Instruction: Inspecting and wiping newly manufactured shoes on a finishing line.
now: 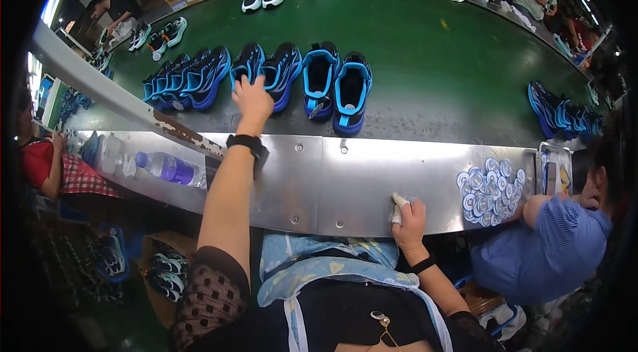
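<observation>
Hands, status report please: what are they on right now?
Left hand stretched out, touching a blue and black shoe on the green belt. Right hand resting on the metal ledge, fingertip wrapped white. Water bottle lying left.

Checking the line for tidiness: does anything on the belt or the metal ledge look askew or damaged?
The grey beam left of the left hand has chipped, rusty-looking patches. The round stickers lie in a loose heap on the metal ledge. The blue shoes stand orderly.
</observation>
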`<action>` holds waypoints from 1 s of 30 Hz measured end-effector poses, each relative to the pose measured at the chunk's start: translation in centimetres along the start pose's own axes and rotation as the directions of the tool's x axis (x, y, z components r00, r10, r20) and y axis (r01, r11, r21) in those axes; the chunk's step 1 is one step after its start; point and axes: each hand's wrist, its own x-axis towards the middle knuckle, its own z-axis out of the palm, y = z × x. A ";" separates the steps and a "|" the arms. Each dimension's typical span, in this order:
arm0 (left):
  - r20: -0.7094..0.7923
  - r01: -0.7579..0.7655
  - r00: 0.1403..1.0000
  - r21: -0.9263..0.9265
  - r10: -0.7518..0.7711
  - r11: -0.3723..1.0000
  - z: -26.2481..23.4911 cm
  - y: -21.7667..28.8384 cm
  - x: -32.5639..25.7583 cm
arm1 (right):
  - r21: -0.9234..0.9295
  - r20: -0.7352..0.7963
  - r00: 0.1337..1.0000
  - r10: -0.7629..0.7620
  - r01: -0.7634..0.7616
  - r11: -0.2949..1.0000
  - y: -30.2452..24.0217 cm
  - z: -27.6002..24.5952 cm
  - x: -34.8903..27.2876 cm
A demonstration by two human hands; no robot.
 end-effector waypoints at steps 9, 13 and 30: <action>0.509 -0.384 0.663 -0.398 0.549 0.833 -6.9 10.3 -1.5 | -0.002 0.006 0.999 -0.048 0.048 0.999 -0.2 -0.1 -0.1; 0.543 -0.313 0.629 -0.477 0.556 0.821 -7.4 11.7 -2.0 | -0.023 -0.013 0.999 -0.037 0.037 0.999 0.1 0.2 -0.8; 0.296 -0.016 0.811 -0.851 0.505 0.525 -22.1 2.6 -22.9 | 0.557 0.570 0.811 -0.131 -0.264 0.788 -5.5 -7.8 8.9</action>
